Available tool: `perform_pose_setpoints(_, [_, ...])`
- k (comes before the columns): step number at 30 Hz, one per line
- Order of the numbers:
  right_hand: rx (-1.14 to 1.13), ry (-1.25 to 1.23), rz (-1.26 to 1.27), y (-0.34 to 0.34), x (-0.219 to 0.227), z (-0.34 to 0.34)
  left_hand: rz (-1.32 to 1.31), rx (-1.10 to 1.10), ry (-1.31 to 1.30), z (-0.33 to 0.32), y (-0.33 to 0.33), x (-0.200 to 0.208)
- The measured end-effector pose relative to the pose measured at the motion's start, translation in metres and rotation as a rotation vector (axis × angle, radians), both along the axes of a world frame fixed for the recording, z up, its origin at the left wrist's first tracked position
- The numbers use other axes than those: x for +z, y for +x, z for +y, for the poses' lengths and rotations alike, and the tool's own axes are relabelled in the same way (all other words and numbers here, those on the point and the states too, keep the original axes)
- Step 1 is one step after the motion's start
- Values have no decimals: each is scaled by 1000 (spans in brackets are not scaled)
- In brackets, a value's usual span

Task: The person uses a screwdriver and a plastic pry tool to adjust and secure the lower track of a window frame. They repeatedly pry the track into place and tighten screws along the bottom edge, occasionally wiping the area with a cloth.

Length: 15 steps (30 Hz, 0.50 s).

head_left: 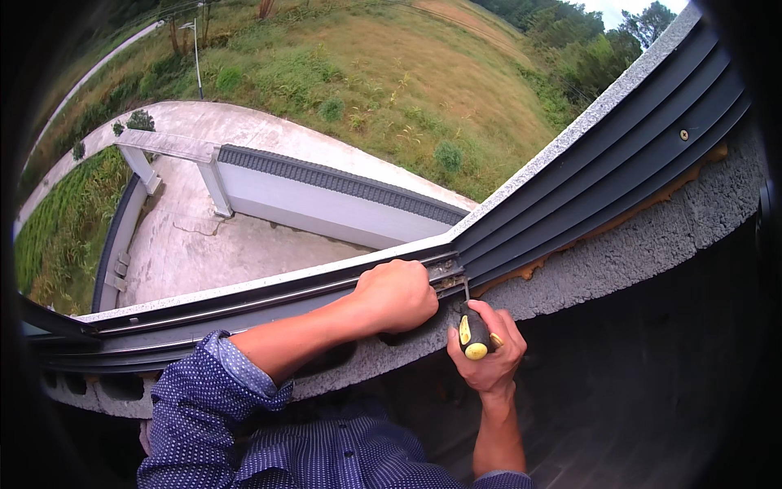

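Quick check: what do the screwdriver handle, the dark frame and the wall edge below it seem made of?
Screwdriver handle: probably plastic, perhaps partly rubber; matte black with a smoother yellow end.
Dark frame: likely coated metal, maybe aluminium; even satin grey with long parallel ridges.
Wall edge: concrete-like block, unfinished; coarse, grainy grey surface, with hollows toward the left.

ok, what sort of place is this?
Probably an upper-floor window opening in an unfinished building: a dark window frame beside rough, bare grey blockwork, with a walled concrete yard well below.
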State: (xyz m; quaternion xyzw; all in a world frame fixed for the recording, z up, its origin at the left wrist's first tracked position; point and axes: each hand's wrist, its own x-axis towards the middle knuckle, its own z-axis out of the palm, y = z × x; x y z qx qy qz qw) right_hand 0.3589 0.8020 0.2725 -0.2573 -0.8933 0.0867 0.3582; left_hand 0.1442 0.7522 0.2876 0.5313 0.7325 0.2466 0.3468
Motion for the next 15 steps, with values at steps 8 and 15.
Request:
perform_pose_setpoints(8, [-4,-10,-12,-17,0,9,-79,57,63,22,12,-13])
perform_pose_setpoints(15, [-3,-56,27,-4,-3,4,-216,22,115,15,8,-33])
